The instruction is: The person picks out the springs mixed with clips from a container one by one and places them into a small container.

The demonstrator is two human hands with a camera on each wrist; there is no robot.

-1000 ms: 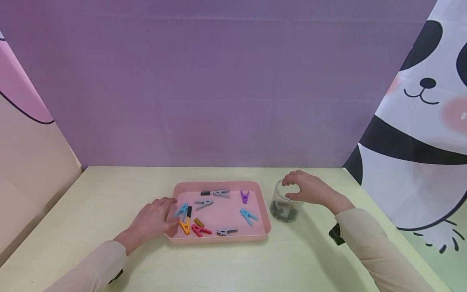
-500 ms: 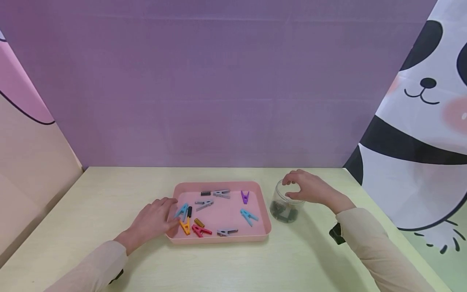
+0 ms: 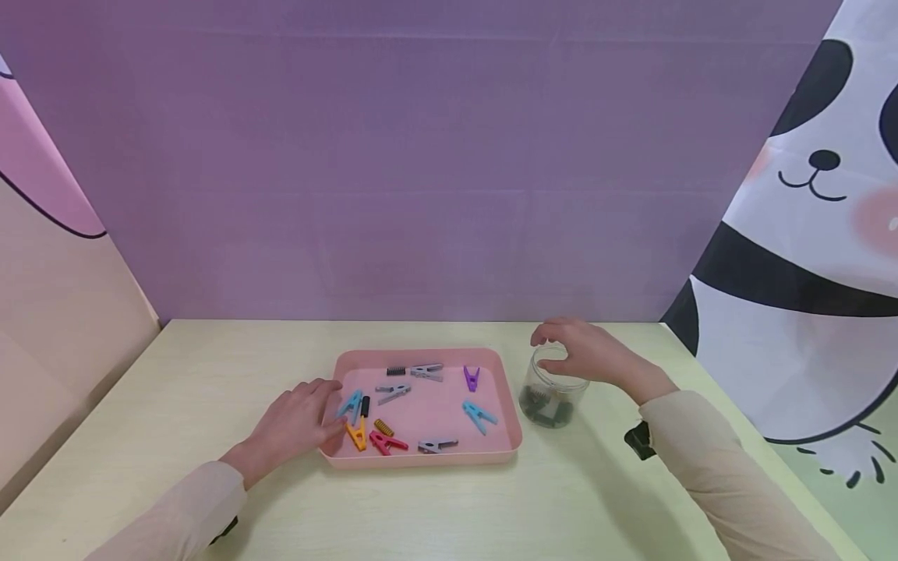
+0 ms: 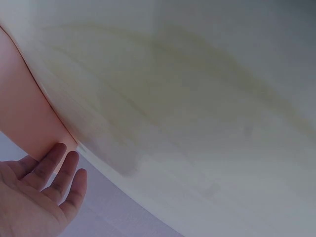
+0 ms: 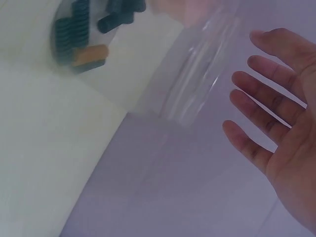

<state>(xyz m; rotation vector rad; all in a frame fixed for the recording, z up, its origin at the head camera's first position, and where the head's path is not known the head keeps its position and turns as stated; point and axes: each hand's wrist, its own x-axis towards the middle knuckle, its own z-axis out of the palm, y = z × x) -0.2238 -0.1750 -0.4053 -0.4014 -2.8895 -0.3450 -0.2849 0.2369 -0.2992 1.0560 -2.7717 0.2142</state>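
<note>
Pink tray [image 3: 421, 462], one, flat on the tabletop [image 3: 393, 514], near its middle. Inside it we list:
- along the far side, a black coil [image 3: 396, 372] just beside a grey clip [image 3: 426, 372], with a purple clip [image 3: 471, 379] to the right;
- nearer us, a second grey clip [image 3: 393, 393];
- at the left, a light-blue clip [image 3: 349, 403], a yellow clip [image 3: 356, 436] and a short black piece [image 3: 365, 406] close together;
- beside these, a gold coil [image 3: 383, 427] and a red clip [image 3: 388, 442];
- by the front wall, a third grey clip [image 3: 436, 446];
- at the right, another light-blue clip [image 3: 480, 417].

Clear jar [image 3: 539, 380], one, upright just right of the tray. We count several dark ribbed pieces [image 5: 71, 39] and one tan piece [image 5: 91, 54] at its bottom; their exact number we cannot tell.

Left hand [image 3: 296, 417]: at the tray's left edge, fingers loosely bent and resting against it.

Right hand [image 3: 596, 354]: over the jar's mouth, fingers spread and bare of any load; in the right wrist view we see a gap between them and the jar.

Beige sleeves [image 3: 730, 475], two. Purple backdrop [image 3: 421, 156] behind; panda print [image 3: 807, 265] at right.
</note>
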